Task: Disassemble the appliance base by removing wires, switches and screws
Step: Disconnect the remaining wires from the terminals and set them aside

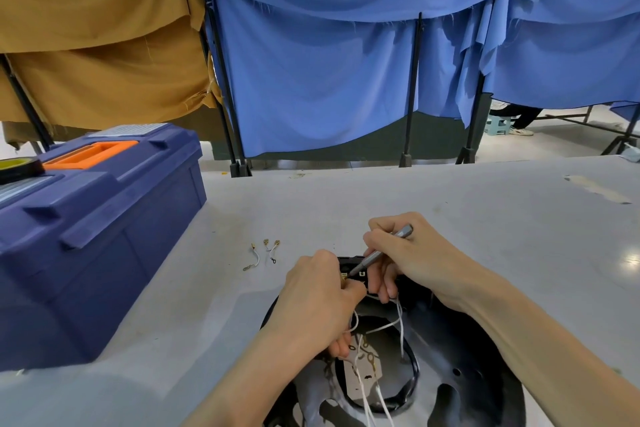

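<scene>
- You have one view: the camera on your head, facing forward and down across the table [450, 201].
- It sits close over your left hand [318, 298] and right hand [412, 253], low in the middle by the near edge.
- Its wide angle takes in the toolbox [104, 236] at the left edge and the curtains [329, 80] beyond the far edge.
</scene>
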`<state>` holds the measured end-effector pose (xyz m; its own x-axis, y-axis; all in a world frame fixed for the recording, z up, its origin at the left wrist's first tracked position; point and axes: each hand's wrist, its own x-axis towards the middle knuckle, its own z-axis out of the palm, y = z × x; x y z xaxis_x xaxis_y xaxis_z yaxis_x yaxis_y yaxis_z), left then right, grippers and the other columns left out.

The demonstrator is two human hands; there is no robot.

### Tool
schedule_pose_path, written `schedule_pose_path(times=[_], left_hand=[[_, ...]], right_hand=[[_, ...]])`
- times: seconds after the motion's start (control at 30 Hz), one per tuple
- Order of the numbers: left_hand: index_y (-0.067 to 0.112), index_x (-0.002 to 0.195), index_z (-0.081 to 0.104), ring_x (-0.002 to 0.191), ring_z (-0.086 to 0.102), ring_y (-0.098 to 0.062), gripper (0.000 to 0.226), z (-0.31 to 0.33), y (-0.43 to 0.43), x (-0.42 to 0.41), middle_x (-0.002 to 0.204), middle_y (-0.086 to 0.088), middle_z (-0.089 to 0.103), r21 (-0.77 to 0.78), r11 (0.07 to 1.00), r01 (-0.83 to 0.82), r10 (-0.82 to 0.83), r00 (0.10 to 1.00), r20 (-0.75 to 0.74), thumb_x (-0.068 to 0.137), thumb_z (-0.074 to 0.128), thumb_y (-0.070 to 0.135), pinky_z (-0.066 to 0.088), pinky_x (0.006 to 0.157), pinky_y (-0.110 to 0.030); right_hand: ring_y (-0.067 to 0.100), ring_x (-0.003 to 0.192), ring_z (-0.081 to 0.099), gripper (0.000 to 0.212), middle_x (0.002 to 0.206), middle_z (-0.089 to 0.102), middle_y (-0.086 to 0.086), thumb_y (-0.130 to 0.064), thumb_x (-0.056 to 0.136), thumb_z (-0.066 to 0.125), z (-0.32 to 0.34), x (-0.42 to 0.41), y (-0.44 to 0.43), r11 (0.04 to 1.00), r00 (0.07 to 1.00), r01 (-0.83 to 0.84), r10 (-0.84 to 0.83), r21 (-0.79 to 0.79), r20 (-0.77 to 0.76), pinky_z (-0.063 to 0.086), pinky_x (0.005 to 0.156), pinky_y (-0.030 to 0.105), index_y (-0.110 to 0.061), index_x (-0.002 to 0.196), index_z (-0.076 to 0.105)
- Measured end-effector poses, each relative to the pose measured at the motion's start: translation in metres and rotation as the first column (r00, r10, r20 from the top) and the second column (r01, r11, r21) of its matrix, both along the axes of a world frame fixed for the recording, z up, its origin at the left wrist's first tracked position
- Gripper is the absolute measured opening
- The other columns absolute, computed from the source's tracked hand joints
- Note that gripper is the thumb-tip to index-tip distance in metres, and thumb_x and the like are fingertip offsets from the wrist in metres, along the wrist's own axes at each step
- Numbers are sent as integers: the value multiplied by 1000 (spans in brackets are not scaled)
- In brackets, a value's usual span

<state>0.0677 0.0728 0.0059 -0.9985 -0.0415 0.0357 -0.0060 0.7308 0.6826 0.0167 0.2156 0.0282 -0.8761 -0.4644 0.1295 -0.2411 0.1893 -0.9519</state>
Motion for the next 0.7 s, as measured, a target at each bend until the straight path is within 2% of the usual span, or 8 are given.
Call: schedule_pose_path(times=[0.1, 0.2, 0.37, 0.57, 0.7], left_hand=[[5, 64, 49, 32, 59, -17, 29, 1, 0, 0, 49, -16, 65, -4, 1000, -1, 1, 1000, 3, 90, 51, 16, 54, 43, -26], [4, 62, 51, 31, 58, -16, 29, 2, -1, 1, 48, -16, 65, -7, 1000, 3, -3, 1000, -3, 89, 50, 15, 56, 45, -29], [2, 64, 53, 31, 59, -18, 29, 3, 0, 1, 50, -18, 65, -8, 1000, -3, 3, 1000, -8, 90, 51, 16, 59, 48, -36], [3, 63, 51, 31, 58, -18, 33, 2, 0, 0, 47, -16, 64, -7, 1000, -5, 5, 1000, -10, 91, 53, 20, 58, 46, -33], [4, 62, 50, 31, 58, -19, 33, 2, 0, 0, 47, -16, 64, -5, 1000, -10, 10, 1000, -10, 91, 53, 21, 57, 45, -33]], right_hand=[[24, 35, 53, 38, 53, 61, 24, -3, 93, 47, 0, 2, -1, 1000, 1000, -12, 12, -8, 5, 44, 37, 23, -10, 56, 43], [27, 36, 52, 42, 52, 61, 22, -1, 93, 46, -2, 2, 1, 996, 999, 35, -35, -85, 5, 42, 36, 23, -13, 53, 46], [24, 35, 53, 48, 52, 62, 21, -4, 95, 49, -3, 2, -1, 997, 998, 44, -47, -68, -41, 42, 36, 22, -19, 49, 44], [24, 37, 57, 35, 52, 62, 21, -7, 98, 48, -4, 2, -1, 1000, 996, 13, -15, -20, -90, 44, 37, 23, -6, 63, 44], [26, 37, 58, 30, 53, 61, 23, -3, 95, 46, -2, 0, -1, 1000, 998, -1, 1, 11, -58, 44, 37, 23, -5, 66, 44]])
